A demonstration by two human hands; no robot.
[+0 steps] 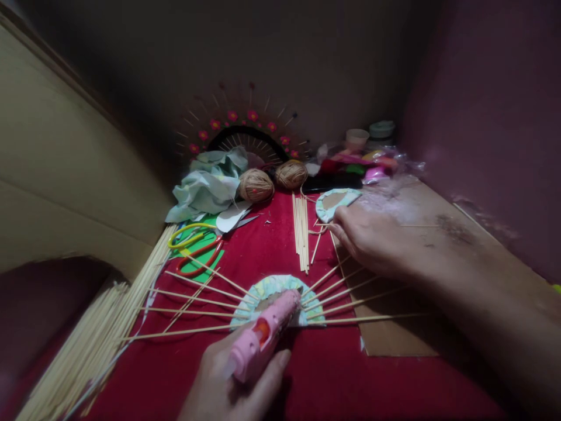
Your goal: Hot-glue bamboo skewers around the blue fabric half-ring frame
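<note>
My left hand (239, 380) is closed around a pink glue gun (269, 336), its nozzle over a half-ring (263, 287) covered in pale green patterned fabric. Thin bamboo sticks (197, 302) fan out from both sides of that half-ring. Farther off to the right, my right hand (366, 237) is closed, with a thin stick (418, 225) showing on both sides of it. Just beyond its fingertips lies a second fabric-covered piece (325, 204) with a bare brown middle. My right fingertips are partly hidden.
Scissors (201, 251) lie on green sheet at left, near a long bundle of sticks (87, 345). Short sticks (300, 231), twine balls (256, 185) and crumpled fabric (205, 190) are farther back. A flower-decorated fan piece (245, 131) leans against the wall; cardboard (394, 336) lies right.
</note>
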